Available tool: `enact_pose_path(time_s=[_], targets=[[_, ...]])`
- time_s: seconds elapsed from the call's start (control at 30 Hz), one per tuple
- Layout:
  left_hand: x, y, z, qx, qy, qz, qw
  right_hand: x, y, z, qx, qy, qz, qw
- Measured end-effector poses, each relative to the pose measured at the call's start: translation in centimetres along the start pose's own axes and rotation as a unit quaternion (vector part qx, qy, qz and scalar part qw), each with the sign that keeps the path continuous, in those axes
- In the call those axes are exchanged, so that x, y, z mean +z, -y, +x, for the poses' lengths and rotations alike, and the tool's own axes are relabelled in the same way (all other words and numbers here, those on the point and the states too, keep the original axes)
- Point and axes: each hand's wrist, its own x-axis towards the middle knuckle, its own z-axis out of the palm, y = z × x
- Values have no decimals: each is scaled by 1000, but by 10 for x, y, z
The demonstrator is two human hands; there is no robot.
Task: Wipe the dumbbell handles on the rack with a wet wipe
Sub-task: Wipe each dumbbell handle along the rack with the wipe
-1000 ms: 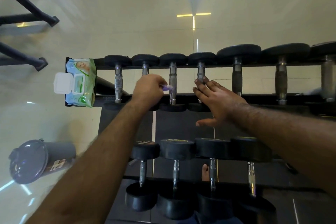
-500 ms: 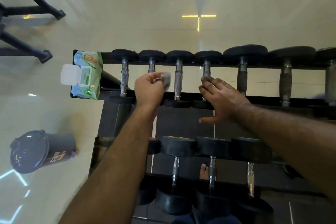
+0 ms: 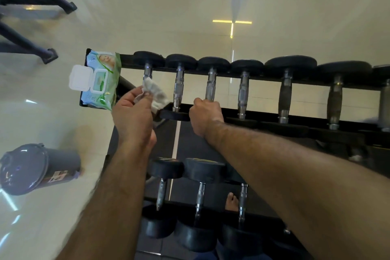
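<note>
My left hand [image 3: 133,112] pinches a crumpled white wet wipe [image 3: 155,94] held against the lower part of the leftmost dumbbell handle [image 3: 147,73] on the top tier of the black rack [image 3: 295,121]. My right hand [image 3: 203,115] grips the near end of the third dumbbell handle [image 3: 211,86]. The second handle [image 3: 178,88] stands free between my hands. Further chrome and dark handles run to the right along the top tier. A lower tier holds three more dumbbells [image 3: 200,196].
A green and blue wet wipe pack [image 3: 101,82] with its white lid flipped open lies on the rack's left end. A grey lidded bin [image 3: 31,170] stands on the pale floor at the left. Black equipment legs [image 3: 46,55] are at the far left. A bare foot [image 3: 231,201] shows below.
My left hand moved left with the wipe, from the second handle to the leftmost one. My right hand went from resting open by the fourth handle to gripping the third.
</note>
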Motion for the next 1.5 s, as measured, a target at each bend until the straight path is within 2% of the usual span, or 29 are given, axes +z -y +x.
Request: enact_pose_path(time_s=[0.07, 0.2, 0.3, 0.4, 0.47, 0.53, 0.67, 0.73, 0.8, 0.87, 0.93, 1.03, 1.1, 1.13, 1.23, 1.27, 1.4, 1.5], targets=[[-6, -5, -3, 6, 9, -9, 1000, 9, -4, -9, 17, -22, 56, 998], [-9, -8, -3, 0, 14, -16, 1000, 32, -16, -37, 98, -114, 170, 974], [-6, -6, -5, -4, 20, -16, 1000, 31, -15, -44, 122, -98, 208, 966], [2, -2, -5, -3, 31, -24, 999, 20, -22, -44, 87, -73, 212, 971], [8, 2, -3, 4, 36, -12, 999, 15, -40, -44, 12, -49, 179, 983], [14, 8, -2, 10, 44, 9, 999, 14, -68, -47, -50, -32, 96, 994], [27, 21, 1, -1, 70, 39, 997, 18, -139, -56, -70, 13, -66, 995], [38, 31, 5, 9, 82, 82, 993, 20, -164, -62, -79, 49, -74, 993], [52, 43, 14, 60, 100, 157, 981, 24, -171, -65, -102, 71, -62, 990], [65, 53, 26, 178, 124, 275, 937, 35, -166, -68, -122, 86, -36, 988], [78, 60, 40, 309, 135, 380, 861, 46, -159, -70, -130, 85, -16, 988], [99, 68, 57, 428, 171, 480, 746, 51, -159, -68, -135, 63, -1, 989], [113, 79, 64, 470, 201, 548, 662, 51, -161, -69, -139, 70, 11, 988], [118, 86, 65, 477, 209, 566, 639, 52, -161, -68, -137, 71, 13, 988], [122, 109, 65, 487, 214, 571, 625, 57, -160, -66, -134, 78, 12, 988], [120, 114, 64, 503, 224, 572, 608, 58, -161, -65, -135, 79, 12, 988], [125, 107, 72, 578, 294, 573, 501, 58, -162, -64, -140, 77, 13, 987], [137, 90, 80, 587, 326, 609, 422, 58, -162, -66, -142, 75, 15, 987]])
